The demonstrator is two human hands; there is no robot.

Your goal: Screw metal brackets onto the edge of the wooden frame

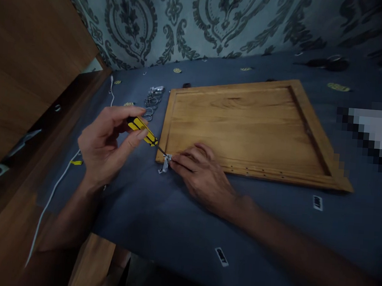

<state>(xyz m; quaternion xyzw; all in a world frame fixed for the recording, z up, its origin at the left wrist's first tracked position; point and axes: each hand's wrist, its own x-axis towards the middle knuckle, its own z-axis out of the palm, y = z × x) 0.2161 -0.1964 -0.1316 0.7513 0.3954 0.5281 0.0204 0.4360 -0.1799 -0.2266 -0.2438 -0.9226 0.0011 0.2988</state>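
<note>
My left hand (108, 143) is closed round the yellow and black handle of a screwdriver (143, 131), thumb and fingers pinching it. Its shaft slants down to the right, and the tip meets a small metal hinge (166, 162) at the near left corner of a wooden cabinet door (245, 125). Fingertips of my right hand (205, 175) press against the hinge from the right, with the hand lying over the door's near edge. My right thumb is hidden. The door lies flat, its recessed panel facing up, and small dark holes run along the near edge.
Several metal pieces (153, 100) lie left of the door. A white cable (49, 204) runs down the left side. The dark blue sheet (177, 230) underneath carries printed patches. A dark tool (329, 62) lies at the back right, and a wooden cabinet (28, 59) stands left.
</note>
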